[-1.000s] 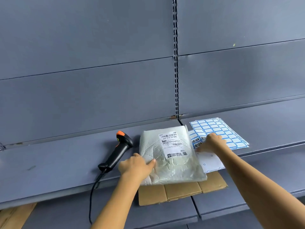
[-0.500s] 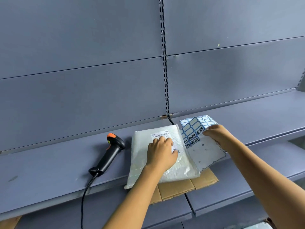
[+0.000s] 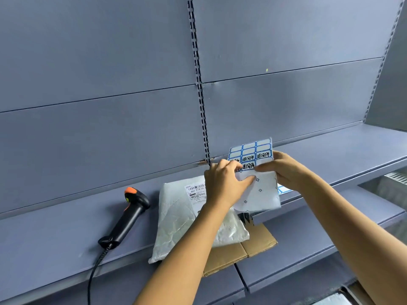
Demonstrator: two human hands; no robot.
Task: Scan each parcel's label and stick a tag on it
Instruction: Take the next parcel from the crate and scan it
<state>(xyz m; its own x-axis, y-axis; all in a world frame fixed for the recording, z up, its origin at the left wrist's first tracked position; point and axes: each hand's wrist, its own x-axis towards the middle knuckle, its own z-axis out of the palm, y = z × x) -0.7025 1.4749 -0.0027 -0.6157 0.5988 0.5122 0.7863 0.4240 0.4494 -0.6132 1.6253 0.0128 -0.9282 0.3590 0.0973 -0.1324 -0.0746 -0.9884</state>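
Note:
A white plastic parcel (image 3: 182, 219) lies on the grey shelf (image 3: 55, 234), its printed label (image 3: 196, 192) facing up and partly hidden by my left arm. Above it I hold up a sheet of blue-bordered tags (image 3: 253, 177), several with black handwriting. My right hand (image 3: 284, 170) grips the sheet's right edge. My left hand (image 3: 224, 183) pinches at a tag near the sheet's left side. A black scanner with an orange top (image 3: 127, 216) lies on the shelf left of the parcel, touched by neither hand.
A flattened cardboard piece (image 3: 240, 252) lies under the parcel and juts over the shelf's front edge. Another tag sheet (image 3: 284, 189) peeks out on the shelf behind my right wrist. The scanner's cable (image 3: 92, 276) hangs down past the shelf edge.
My right hand has lifted the tag sheet off the shelf. My left hand left the parcel's label and rose to the sheet, where it now pinches a tag.

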